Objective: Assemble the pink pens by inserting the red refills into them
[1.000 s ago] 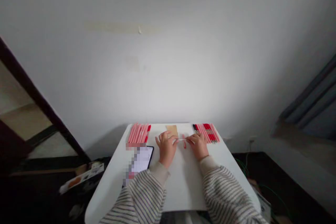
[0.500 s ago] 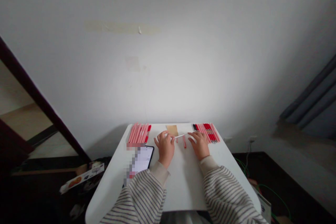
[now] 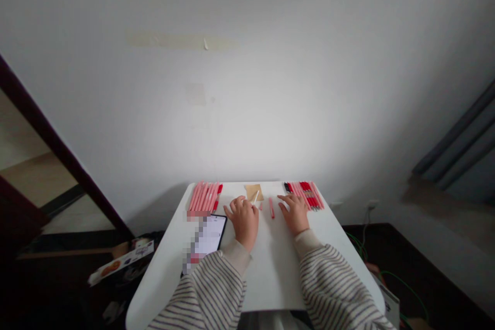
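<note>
My left hand point(image 3: 246, 219) is closed on a thin white stick point(image 3: 256, 197), perhaps a pen refill, which tilts upward and away from the fingers. Behind it lies a small tan paper square point(image 3: 253, 189). Between my hands a pink pen barrel point(image 3: 271, 207) rests on the table, with a tiny pink piece point(image 3: 261, 207) to its left. My right hand point(image 3: 295, 212) is low over the table with its fingers apart and nothing in them, just left of a row of pink and red pens point(image 3: 303, 193).
The white table point(image 3: 274, 273) stands against a wall. At its back left lies another row of pink pens point(image 3: 203, 196). A phone point(image 3: 211, 232) lies in front of that row, partly under my left sleeve. Boxes point(image 3: 121, 263) sit on the floor at left.
The white stick has swung from nearly level, pointing toward my right hand, to pointing up and away. My left hand has turned slightly; my right hand has hardly moved.
</note>
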`<state>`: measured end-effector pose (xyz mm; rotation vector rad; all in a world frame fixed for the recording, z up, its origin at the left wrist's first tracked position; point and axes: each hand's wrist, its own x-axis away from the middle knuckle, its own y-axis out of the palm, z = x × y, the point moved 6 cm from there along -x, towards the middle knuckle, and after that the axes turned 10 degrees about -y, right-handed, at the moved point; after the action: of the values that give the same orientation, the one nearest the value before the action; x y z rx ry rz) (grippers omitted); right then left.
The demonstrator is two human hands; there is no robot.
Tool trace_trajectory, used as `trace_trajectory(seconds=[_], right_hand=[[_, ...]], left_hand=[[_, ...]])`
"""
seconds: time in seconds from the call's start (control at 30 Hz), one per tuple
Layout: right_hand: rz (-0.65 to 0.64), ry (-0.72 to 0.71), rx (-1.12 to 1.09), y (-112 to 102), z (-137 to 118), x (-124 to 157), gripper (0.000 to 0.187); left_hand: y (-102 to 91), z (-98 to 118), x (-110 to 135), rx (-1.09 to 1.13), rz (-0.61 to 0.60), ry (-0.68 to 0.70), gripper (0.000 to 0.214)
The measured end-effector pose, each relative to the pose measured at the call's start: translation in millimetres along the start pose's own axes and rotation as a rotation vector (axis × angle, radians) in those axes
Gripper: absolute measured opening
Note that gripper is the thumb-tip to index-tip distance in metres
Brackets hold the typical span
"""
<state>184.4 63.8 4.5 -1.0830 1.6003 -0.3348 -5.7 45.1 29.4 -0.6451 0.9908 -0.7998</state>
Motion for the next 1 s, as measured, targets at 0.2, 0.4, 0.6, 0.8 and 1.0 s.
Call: trace_trajectory(seconds=[0.2,0.4,0.6,0.8,1.0], right_hand=[[0.001,-0.01,0.024,1.7,1.3,-0.2,0.024],[-0.007,0.001,0.013,2.5,2.0,0.1,0.024],[-0.015,0.008,0.017,4.1,2.8,0.5,0.024],[-0.026,0.017,0.017,5.3,3.9,0.8,0.025],[-0.063,0.039,-0.014,5.1,3.9,0.0,0.025]], left_hand=[[6.8,1.6,4.5,-0.046,-0.085,0.019,0.018],[6.7,2.7,5.0,-0.079,-0.121,0.007,0.021],[4.9,2.7,4.4,-0.078,-0.126,0.01,0.021],[3.4,3.1,3.8,-0.07,-0.128,0.004,0.02],[2.3,3.6,3.2,-0.066,-0.138,0.001,0.02]])
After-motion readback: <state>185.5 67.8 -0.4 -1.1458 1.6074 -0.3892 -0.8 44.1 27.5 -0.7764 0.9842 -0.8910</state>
